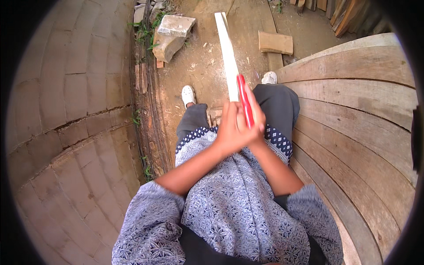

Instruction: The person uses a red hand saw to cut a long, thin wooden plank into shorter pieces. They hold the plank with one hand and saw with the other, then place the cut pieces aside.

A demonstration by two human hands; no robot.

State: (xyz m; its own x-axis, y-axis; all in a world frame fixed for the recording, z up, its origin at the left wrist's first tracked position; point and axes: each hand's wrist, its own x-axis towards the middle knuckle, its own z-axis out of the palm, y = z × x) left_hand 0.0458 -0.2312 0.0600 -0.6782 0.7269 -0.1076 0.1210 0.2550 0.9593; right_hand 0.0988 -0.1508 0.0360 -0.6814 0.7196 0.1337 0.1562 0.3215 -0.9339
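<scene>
Left hand [229, 130] and right hand [255, 119], each grip clenched round a pale wooden slat [227, 48] and red tool [244, 99].

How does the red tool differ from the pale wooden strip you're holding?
The red tool is glossy red; the wooden strip is pale and matte. The tool is short and narrower; the strip is wider and runs far out over the dirt ground. Both lie lengthwise together, gripped by the left hand and right hand.
</scene>
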